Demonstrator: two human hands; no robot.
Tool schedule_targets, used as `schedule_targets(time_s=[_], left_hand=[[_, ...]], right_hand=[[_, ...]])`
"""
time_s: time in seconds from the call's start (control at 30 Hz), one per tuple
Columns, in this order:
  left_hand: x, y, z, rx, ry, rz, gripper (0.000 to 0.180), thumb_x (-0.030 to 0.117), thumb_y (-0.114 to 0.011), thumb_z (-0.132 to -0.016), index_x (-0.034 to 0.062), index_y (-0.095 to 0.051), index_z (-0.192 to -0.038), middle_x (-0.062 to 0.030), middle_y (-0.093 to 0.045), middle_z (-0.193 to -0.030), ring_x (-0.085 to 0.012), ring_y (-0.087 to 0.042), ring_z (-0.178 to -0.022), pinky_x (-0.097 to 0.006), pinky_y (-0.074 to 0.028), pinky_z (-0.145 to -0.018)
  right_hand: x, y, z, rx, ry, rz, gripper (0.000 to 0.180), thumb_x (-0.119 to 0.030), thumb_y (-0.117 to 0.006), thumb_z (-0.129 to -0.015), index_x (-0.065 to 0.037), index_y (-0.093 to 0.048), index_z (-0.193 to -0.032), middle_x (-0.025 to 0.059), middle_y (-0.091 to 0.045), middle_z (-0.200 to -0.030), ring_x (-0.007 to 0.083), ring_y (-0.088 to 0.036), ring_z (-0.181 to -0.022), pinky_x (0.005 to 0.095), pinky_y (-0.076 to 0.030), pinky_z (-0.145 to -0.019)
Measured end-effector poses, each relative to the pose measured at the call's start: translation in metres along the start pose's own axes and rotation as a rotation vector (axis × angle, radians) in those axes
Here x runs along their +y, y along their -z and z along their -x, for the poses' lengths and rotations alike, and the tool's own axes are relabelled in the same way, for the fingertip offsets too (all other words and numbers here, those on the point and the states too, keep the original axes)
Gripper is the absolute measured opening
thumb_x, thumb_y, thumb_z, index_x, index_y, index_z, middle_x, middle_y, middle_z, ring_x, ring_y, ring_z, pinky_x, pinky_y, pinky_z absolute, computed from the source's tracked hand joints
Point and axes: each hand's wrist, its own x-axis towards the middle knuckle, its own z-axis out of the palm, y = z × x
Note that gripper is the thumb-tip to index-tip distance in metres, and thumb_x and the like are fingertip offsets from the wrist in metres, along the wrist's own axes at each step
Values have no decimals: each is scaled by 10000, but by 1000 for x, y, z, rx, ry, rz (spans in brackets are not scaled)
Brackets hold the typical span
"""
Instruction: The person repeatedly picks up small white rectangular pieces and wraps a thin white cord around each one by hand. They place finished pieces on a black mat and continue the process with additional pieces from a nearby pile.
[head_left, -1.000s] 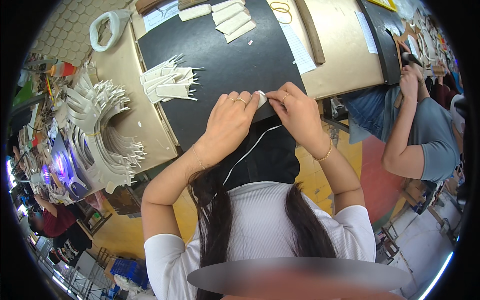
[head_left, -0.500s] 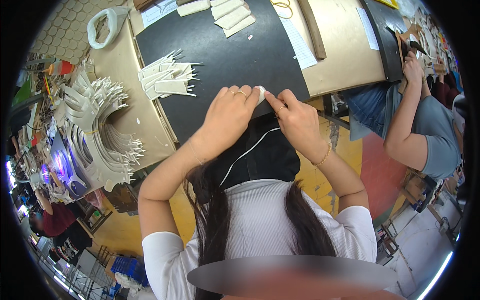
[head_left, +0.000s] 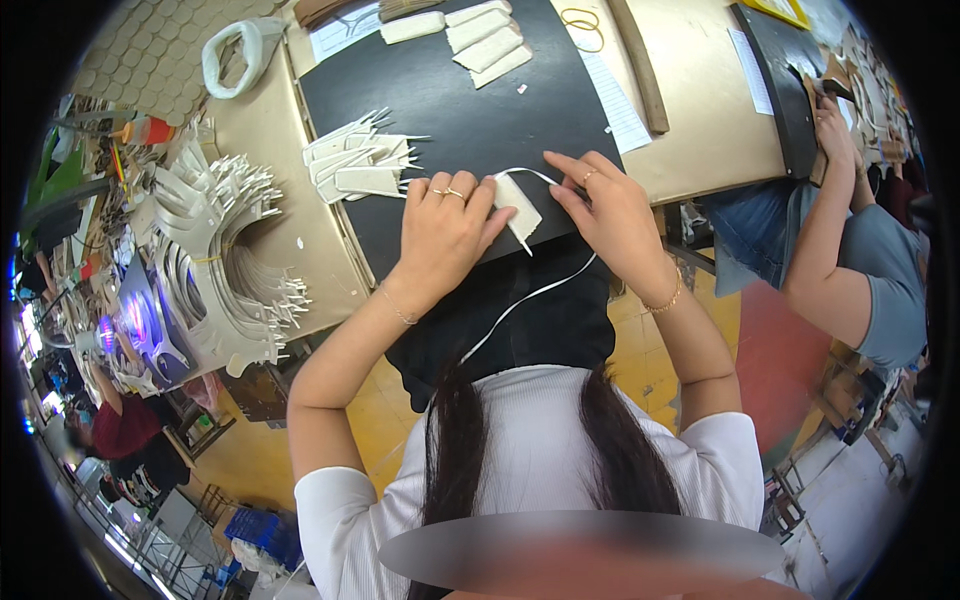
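Observation:
Near the front edge of the black board point(head_left: 470, 120), my left hand point(head_left: 440, 230) presses a small cream flat piece point(head_left: 520, 208) with a jagged end, its thumb on top and fingers at its far edge. A short strip end sticks out below the piece. From the piece's far corner a narrow white strip point(head_left: 520, 171) arcs to my right hand point(head_left: 612, 212), which grips it near the thumb with the index finger stretched out. Past that hand the strip trails down over my dark-clothed lap. Left on the board lies a pile of cream pieces with strip ends point(head_left: 365, 160).
Several cream pieces point(head_left: 485, 45) lie at the board's far side. A bundle of curved cream parts point(head_left: 215, 260) covers the left table, near a white plastic bag point(head_left: 240, 55). Right are paper sheets point(head_left: 615, 105), a wooden bar point(head_left: 640, 65) and another person's arm point(head_left: 825, 230).
My hands have moved apart; before, both were close together over the piece. More of the cream piece shows now, and the strip spans the gap to my right hand. The view has shifted slightly.

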Motion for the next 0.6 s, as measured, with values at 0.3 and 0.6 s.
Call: schedule_targets(time_s=[0.3,0.6], left_hand=[[5,-3,3,44,31,5,356,299,-798,-853,104,-732,-1143,-32,-577,-931,-218,-546,-875,-387,-389,-788],[3,0,0,14,35,15,350,304,-787,-861,100,-730,-1140,-38,-579,-947,-228,-546,-893,-391,-387,-798]], right_hand=[[-13,0,25,-14,-60,10,224,-120,-732,-917,-63,-759,-1132,88,-621,-866,254,-641,-675,356,-519,-635],[-18,-10,40,-56,4,212,311,-150,-741,-915,-76,-725,-1217,86,-590,-850,260,-644,-670,358,-530,-624]])
